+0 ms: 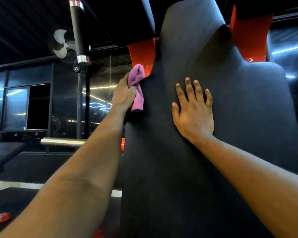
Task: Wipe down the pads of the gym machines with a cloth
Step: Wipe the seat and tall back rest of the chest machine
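A tall black back pad (230,103) of a gym machine fills the middle and right of the view. My left hand (123,94) grips a bunched pink cloth (137,86) and holds it against the pad's left edge, just below a red bracket (142,55). My right hand (193,109) lies flat on the pad's face with its fingers spread and straight, a little right of the cloth.
A second red bracket (249,36) sits behind the pad at upper right. A black roller bar with chrome ends (78,31) and a wall fan (62,43) stand at upper left. A black bench (3,155) on a red frame and a chrome handle (62,141) are at left.
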A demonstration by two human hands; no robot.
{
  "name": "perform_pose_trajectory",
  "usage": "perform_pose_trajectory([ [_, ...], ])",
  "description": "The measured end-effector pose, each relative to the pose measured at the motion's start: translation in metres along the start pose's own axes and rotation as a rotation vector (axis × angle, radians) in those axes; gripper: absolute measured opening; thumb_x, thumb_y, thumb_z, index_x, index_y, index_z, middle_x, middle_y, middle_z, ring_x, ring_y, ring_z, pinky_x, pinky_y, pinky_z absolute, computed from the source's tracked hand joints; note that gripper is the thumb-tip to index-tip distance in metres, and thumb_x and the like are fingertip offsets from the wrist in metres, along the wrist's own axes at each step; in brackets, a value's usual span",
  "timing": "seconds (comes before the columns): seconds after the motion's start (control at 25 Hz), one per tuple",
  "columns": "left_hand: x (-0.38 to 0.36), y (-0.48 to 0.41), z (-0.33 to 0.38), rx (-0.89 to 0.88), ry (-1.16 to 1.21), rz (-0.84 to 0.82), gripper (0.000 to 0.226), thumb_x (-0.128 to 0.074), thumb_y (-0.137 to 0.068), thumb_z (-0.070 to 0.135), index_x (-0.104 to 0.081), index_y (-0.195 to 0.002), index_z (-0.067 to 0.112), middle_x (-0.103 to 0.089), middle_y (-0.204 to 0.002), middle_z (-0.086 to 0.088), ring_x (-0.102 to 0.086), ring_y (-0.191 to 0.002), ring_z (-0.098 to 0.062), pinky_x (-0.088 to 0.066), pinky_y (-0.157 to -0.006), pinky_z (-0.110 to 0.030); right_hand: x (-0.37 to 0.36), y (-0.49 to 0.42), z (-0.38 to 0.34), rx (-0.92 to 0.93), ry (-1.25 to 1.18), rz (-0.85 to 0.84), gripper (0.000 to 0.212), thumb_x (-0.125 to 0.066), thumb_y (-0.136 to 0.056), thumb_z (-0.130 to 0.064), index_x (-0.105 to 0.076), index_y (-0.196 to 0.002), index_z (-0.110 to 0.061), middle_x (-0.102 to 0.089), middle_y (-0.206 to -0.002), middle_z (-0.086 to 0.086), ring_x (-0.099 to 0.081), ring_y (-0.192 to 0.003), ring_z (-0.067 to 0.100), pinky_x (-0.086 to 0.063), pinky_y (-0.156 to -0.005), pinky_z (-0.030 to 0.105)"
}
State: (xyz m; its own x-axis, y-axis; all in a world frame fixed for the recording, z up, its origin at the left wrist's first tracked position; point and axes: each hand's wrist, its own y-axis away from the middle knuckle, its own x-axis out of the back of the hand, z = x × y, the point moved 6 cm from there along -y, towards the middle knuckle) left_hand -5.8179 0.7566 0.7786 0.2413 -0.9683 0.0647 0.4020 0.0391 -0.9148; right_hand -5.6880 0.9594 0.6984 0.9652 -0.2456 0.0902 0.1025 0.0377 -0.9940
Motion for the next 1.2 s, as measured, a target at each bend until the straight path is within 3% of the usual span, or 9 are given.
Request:
perform_pose_trajectory([
  [0.08,-0.004,-0.004,0.010,0.052,-0.239,0.011,0.049,-0.049,-0.088,0.031,-0.051,-0.135,0.045,-0.066,-0.128,0.002,-0.061,-0.116,-0.024,-0.048,-0.100,-0.040,0.000,0.000,-0.002,0.000,0.008,-0.007,0.060,-0.031,-0.105,-0.044,-0.028,-0.159,-0.018,-0.021,-0.167,0.010,-0.015,-0.155,0.031,-0.015,-0.123,0.056],
  [0.24,-0.022,-0.016,0.045,-0.184,-0.484,-0.133,0.055,-0.044,-0.081,0.027,-0.050,-0.135,0.029,-0.062,-0.126,-0.013,-0.055,-0.116,-0.038,-0.045,-0.097,-0.048,-0.002,-0.001,-0.001,-0.002,0.020,-0.021,0.060,-0.029,-0.105,-0.044,-0.026,-0.159,-0.018,-0.018,-0.168,0.010,-0.013,-0.155,0.031,-0.014,-0.124,0.056],
  [0.32,-0.016,-0.020,0.037,-0.221,-0.429,-0.197,0.055,-0.047,-0.081,0.028,-0.050,-0.136,0.028,-0.064,-0.124,-0.011,-0.056,-0.115,-0.034,-0.046,-0.096,-0.041,-0.003,-0.001,-0.001,-0.009,0.032,-0.007,0.060,-0.029,-0.105,-0.045,-0.025,-0.159,-0.019,-0.018,-0.168,0.010,-0.013,-0.155,0.031,-0.015,-0.124,0.056],
  [0.44,-0.014,-0.034,0.027,-0.119,-0.335,-0.261,0.053,-0.052,-0.086,0.016,-0.056,-0.135,0.035,-0.066,-0.121,0.001,-0.060,-0.112,-0.020,-0.043,-0.090,-0.024,-0.003,0.000,-0.001,-0.006,0.027,-0.002,0.060,-0.030,-0.105,-0.044,-0.025,-0.159,-0.019,-0.019,-0.167,0.010,-0.014,-0.155,0.031,-0.015,-0.124,0.056],
  [0.6,-0.025,-0.043,0.040,-0.098,-0.369,-0.186,0.051,-0.042,-0.075,0.024,-0.059,-0.120,0.038,-0.068,-0.117,-0.009,-0.061,-0.111,-0.034,-0.049,-0.097,-0.046,-0.004,0.000,-0.001,-0.004,0.021,-0.006,0.060,-0.029,-0.105,-0.044,-0.025,-0.159,-0.019,-0.018,-0.168,0.009,-0.012,-0.155,0.030,-0.014,-0.124,0.056],
  [0.76,-0.013,-0.010,0.002,-0.179,0.030,-0.130,0.064,-0.054,-0.071,0.010,-0.064,-0.124,0.043,-0.068,-0.121,0.001,-0.062,-0.116,-0.018,-0.046,-0.106,-0.043,-0.003,0.001,0.000,-0.004,0.015,0.014,0.059,-0.032,-0.105,-0.044,-0.027,-0.159,-0.019,-0.021,-0.167,0.009,-0.015,-0.155,0.030,-0.016,-0.124,0.056],
  [0.92,-0.007,0.000,-0.009,-0.060,0.150,-0.028,0.065,-0.051,-0.070,0.014,-0.061,-0.128,0.041,-0.068,-0.123,0.011,-0.062,-0.118,-0.010,-0.045,-0.108,-0.042,-0.003,0.000,0.000,-0.007,-0.006,0.012,0.059,-0.032,-0.105,-0.044,-0.027,-0.159,-0.019,-0.021,-0.167,0.009,-0.015,-0.155,0.030,-0.015,-0.124,0.055],
  [1.08,0.005,0.050,-0.022,0.041,0.129,0.067,0.060,-0.053,-0.081,0.012,-0.057,-0.132,0.042,-0.068,-0.123,0.010,-0.061,-0.113,-0.007,-0.046,-0.098,-0.026,-0.003,0.000,0.001,-0.008,-0.038,-0.002,0.060,-0.033,-0.104,-0.044,-0.029,-0.158,-0.019,-0.023,-0.167,0.009,-0.017,-0.154,0.029,-0.017,-0.124,0.054],
  [1.2,0.014,0.118,-0.038,0.147,0.070,0.073,0.060,-0.052,-0.089,0.001,-0.053,-0.138,0.035,-0.067,-0.115,0.001,-0.059,-0.102,-0.014,-0.041,-0.082,-0.022,0.003,0.000,0.001,-0.020,-0.095,-0.063,0.060,-0.037,-0.103,-0.044,-0.029,-0.158,-0.022,-0.023,-0.167,0.005,-0.017,-0.155,0.026,-0.018,-0.124,0.051],
])
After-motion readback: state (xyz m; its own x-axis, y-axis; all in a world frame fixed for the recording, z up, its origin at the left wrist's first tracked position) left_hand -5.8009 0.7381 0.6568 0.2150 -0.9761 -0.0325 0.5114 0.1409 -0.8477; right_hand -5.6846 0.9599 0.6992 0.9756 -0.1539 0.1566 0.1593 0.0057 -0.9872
